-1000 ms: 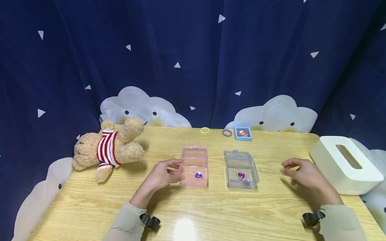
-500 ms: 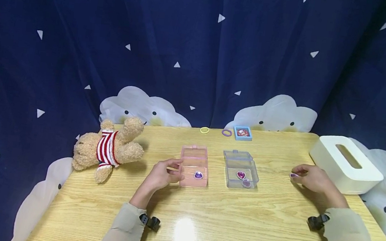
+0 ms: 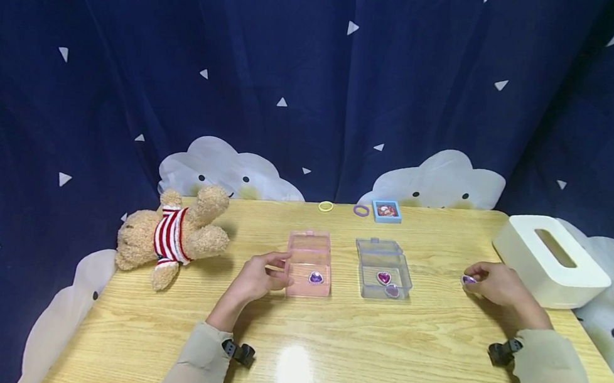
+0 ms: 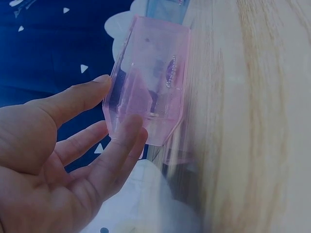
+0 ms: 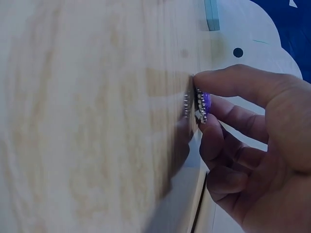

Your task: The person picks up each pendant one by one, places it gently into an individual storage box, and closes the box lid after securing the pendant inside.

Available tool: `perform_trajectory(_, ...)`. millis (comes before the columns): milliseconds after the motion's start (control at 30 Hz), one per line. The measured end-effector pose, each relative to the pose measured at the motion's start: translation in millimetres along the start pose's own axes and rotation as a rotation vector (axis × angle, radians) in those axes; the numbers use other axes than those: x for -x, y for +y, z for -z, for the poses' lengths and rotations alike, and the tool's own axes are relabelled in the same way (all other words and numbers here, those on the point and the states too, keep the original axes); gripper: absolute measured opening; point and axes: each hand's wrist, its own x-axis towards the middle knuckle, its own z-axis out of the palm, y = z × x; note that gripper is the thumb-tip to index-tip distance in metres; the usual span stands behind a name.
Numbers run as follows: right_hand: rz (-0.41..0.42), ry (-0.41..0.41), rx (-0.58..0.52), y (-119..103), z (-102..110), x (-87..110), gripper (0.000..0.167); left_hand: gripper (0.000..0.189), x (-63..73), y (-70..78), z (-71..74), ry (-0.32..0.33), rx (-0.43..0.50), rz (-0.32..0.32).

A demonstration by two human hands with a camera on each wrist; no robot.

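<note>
My right hand [image 3: 501, 284] pinches a purple gem [image 5: 207, 103] with a silver beaded rim between thumb and fingertips. The gem is tilted close over the table, its reflection beside it in the right wrist view. My left hand [image 3: 257, 279] rests its fingertips at the left side of an open pink see-through box [image 3: 306, 287], thumb and fingers spread apart. Inside that box lies a blue-violet gem [image 3: 316, 278] with a beaded rim. To its right stands an open greyish see-through box [image 3: 367, 287] holding a red heart-shaped gem [image 3: 383, 278] and a pale purple gem [image 3: 392, 291].
A plush bear [image 3: 171, 236] in a striped shirt lies at the left. Along the back are a yellow ring [image 3: 326, 203], a purple ring [image 3: 361, 207] and a blue-framed square [image 3: 375, 217]. A white tissue box [image 3: 526, 267] stands just beyond my right hand.
My right hand has shifted right and slightly toward me, and pinches the gem that lay mostly hidden beneath it. More of the gem shows now. The left hand stays put.
</note>
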Motion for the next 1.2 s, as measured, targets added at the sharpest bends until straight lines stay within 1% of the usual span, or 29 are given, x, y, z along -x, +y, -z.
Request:
perform_trajectory(200,-0.003,-0.008,-0.008,-2,1,1.4,0.033,0.062,-0.5,-0.7,0.1,0.000,0.009,0.005)
perform_trajectory(400,0.046,0.009,-0.018,-9,1,0.5,0.032,0.062,-0.5,-0.8,-0.1,-0.004,0.004,0.005)
perform_trajectory(533,0.062,0.018,-0.040,-18,-1,-1.8,0.032,0.063,-0.2,-0.7,0.0,-0.006,0.003,0.000)
perform_trajectory(633,0.077,0.025,-0.052,-28,-2,-2.6,0.031,0.063,0.0,-0.6,0.2,-0.007,0.003,-0.007)
perform_trajectory(833,0.168,0.039,-0.049,-48,-3,-2.2,0.025,0.061,0.4,-0.1,-0.4,-0.007,0.007,-0.021)
perform_trajectory(1033,0.228,0.055,-0.067,-70,-5,-3.1,0.024,0.061,1.3,0.8,-0.5,-0.007,0.012,-0.015)
perform_trajectory(1200,0.275,0.037,-0.087,-91,-8,-5.6,0.024,0.061,1.2,0.6,-0.3,-0.005,0.012,-0.010)
